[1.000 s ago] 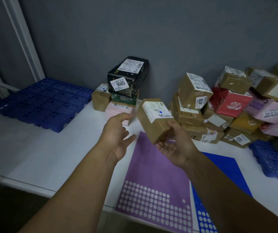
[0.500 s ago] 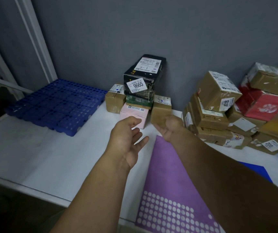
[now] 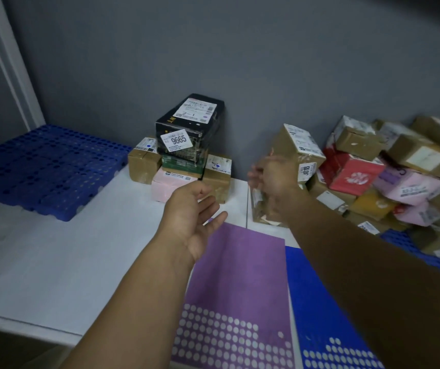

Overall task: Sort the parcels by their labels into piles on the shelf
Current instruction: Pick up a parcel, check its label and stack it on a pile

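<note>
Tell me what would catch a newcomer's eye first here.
The tall black cardboard box labelled 9665 tops a small stack against the grey back wall, centre. On the right sprawls a jumbled heap of brown, red and pink parcels, with the blurred right hand at its left edge.

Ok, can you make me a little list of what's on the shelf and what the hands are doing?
small pile: black box tagged 9665 on top, green box, pink box, brown boxes either side
big heap: brown, red and pink parcels, at the right
left hand: open, holding nothing, above the white shelf
right hand: blurred, beside the J018 box; grip unclear
flat things: blue pallet at left, purple sheet and blue sheet in front
</note>
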